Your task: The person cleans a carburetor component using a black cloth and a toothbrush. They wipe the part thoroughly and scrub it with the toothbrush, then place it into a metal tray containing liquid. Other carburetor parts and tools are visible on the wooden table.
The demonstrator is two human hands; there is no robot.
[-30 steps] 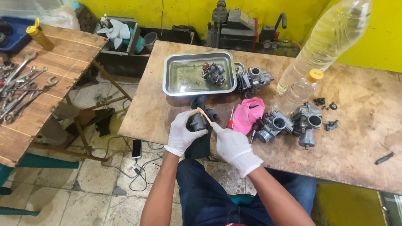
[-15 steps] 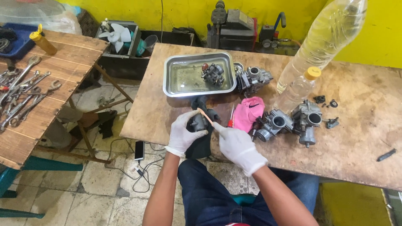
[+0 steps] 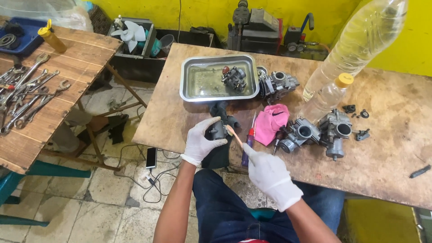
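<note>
Two white-gloved hands worked at the near edge of the table; the left hand was curled tight around a small dark carburetor part, held just above a black cloth at that edge; the right hand pinched a slim orange-tipped brush, its tip touching the part. A steel tray of liquid lay beyond the part, with a carburetor standing in it; another carburetor sat just right of the tray. A pink cloth and a red-handled screwdriver lay right of the part; two grey carburetors stood beyond the cloth, beside clear plastic bottles.
</note>
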